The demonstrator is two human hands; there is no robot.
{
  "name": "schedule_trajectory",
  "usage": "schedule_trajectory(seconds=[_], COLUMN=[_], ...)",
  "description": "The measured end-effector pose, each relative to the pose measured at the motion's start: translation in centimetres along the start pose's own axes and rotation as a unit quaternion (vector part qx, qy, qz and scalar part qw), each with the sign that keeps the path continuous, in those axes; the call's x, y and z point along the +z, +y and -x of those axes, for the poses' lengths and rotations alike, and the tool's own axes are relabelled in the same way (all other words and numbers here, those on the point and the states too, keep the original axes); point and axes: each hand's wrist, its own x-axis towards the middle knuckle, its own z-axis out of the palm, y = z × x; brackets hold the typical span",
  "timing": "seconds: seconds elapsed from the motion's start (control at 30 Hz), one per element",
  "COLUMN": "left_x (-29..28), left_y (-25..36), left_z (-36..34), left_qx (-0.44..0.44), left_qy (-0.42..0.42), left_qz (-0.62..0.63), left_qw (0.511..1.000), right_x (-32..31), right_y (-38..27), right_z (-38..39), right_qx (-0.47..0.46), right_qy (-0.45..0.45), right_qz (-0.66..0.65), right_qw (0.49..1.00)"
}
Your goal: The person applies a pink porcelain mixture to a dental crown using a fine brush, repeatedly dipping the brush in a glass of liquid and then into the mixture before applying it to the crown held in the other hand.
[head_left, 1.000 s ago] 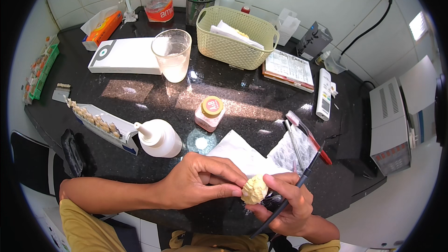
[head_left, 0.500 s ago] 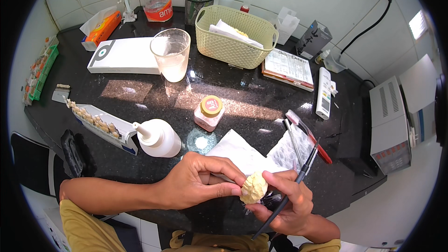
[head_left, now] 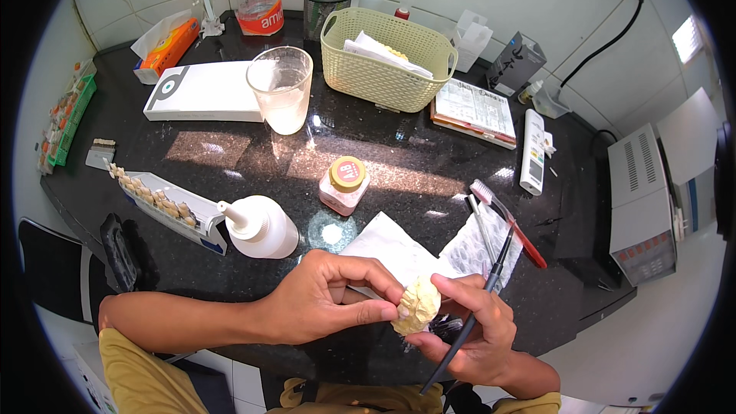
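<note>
A small pale yellow dental cast [head_left: 417,308] is held between my two hands near the table's front edge. My left hand [head_left: 322,295] pinches its left side between thumb and fingertips. From the right, my right hand [head_left: 479,330] grips the cast with thumb and fingers. That hand also keeps a thin dark-handled brush [head_left: 458,346] slanted across it, tip pointing up and away. Just beyond lie a folded white tissue [head_left: 395,249] and a small clear glass dish [head_left: 331,231]. A white squeeze bottle [head_left: 264,230] stands to the left, and a pink powder jar [head_left: 343,193] farther back.
A tooth shade guide [head_left: 170,211] stands at left. Toward the back are a cup [head_left: 281,96], a white box [head_left: 205,96] and a woven basket [head_left: 376,84]. At right lie a red-handled toothbrush [head_left: 510,222], a remote [head_left: 532,155] and a boxy machine [head_left: 636,184].
The brush in my right hand has swung slightly, its tip shifting left. The cast has turned a little between my fingers. Both hands stay in nearly the same place.
</note>
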Motion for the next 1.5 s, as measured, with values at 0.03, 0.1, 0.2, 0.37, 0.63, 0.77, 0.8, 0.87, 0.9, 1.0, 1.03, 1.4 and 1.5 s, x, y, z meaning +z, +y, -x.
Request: schedule_trajectory(seconds=[0.03, 0.1, 0.2, 0.37, 0.63, 0.77, 0.8, 0.87, 0.9, 1.0, 1.03, 1.4, 1.5], left_x=[0.10, 0.18, 0.15, 0.09, 0.11, 0.11, 0.11, 0.11, 0.09, 0.02, 0.01, 0.11, 0.08], left_y=[0.03, 0.05, 0.02, 0.08, 0.08, 0.12, 0.11, 0.05, 0.05, 0.05, 0.03, 0.22, 0.31], left_z=[-0.11, -0.17, -0.09, -0.08, -0.13, -0.16, -0.15, -0.13, -0.10, -0.05, -0.07, -0.08, -0.10], left_qx=[-0.001, -0.003, -0.004, -0.009, -0.005, -0.008, -0.007, -0.005, -0.006, -0.010, -0.010, -0.012, -0.016], left_qy=[-0.002, -0.002, 0.000, -0.003, -0.001, 0.002, 0.002, 0.000, 0.000, 0.000, 0.001, 0.012, 0.010], left_qz=[0.000, 0.002, 0.007, 0.012, 0.012, 0.009, 0.010, 0.013, 0.010, 0.002, 0.000, -0.023, -0.027], left_qw=[1.000, 1.000, 1.000, 1.000, 1.000, 1.000, 1.000, 1.000, 1.000, 1.000, 1.000, 1.000, 0.999], right_x=[-0.14, -0.19, -0.13, -0.13, -0.18, -0.16, -0.15, -0.14, -0.14, -0.12, -0.09, -0.43, -0.45], right_y=[-0.01, 0.00, -0.06, -0.07, -0.04, -0.04, -0.01, 0.09, 0.17, 0.23, 0.26, -0.10, -0.18], right_z=[0.08, 0.06, -0.02, -0.02, 0.00, 0.01, 0.02, 0.07, 0.13, 0.14, 0.11, -0.19, -0.17], right_qx=[0.001, 0.004, 0.005, 0.002, 0.001, 0.003, 0.003, 0.003, 0.002, 0.002, 0.002, 0.030, 0.044], right_qy=[0.000, 0.001, -0.002, -0.005, -0.004, -0.002, -0.002, -0.003, -0.004, -0.007, -0.007, -0.021, -0.020], right_qz=[0.001, -0.007, -0.010, -0.009, -0.011, -0.007, -0.007, -0.007, -0.007, -0.006, -0.005, -0.022, -0.037], right_qw=[1.000, 1.000, 1.000, 1.000, 1.000, 1.000, 1.000, 1.000, 1.000, 1.000, 1.000, 0.999, 0.998])
